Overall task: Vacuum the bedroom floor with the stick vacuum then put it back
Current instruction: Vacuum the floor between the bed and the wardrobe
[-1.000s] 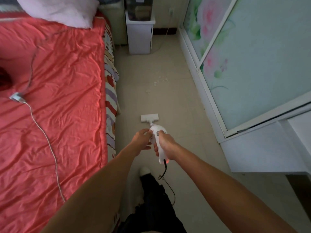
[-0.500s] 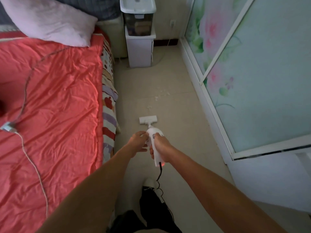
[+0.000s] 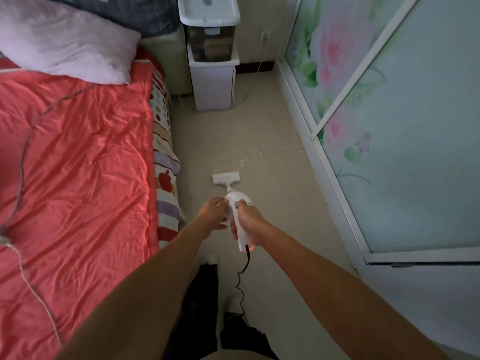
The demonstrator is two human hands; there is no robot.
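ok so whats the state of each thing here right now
stick vacuum: floor head flat on the floor, red light at the handle end
right hand: wrapped around the vacuum handle
left hand: fingertips on the vacuum body
scraps: lying on the floor ahead of the head
storage bin: lid closed
bed: cable lying across the cover

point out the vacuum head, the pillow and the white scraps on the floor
vacuum head (image 3: pixel 225 179), head view, middle of the flat white nozzle
pillow (image 3: pixel 65 45), head view, centre of the pale fabric
scraps (image 3: pixel 250 153), head view, middle of the scattered bits
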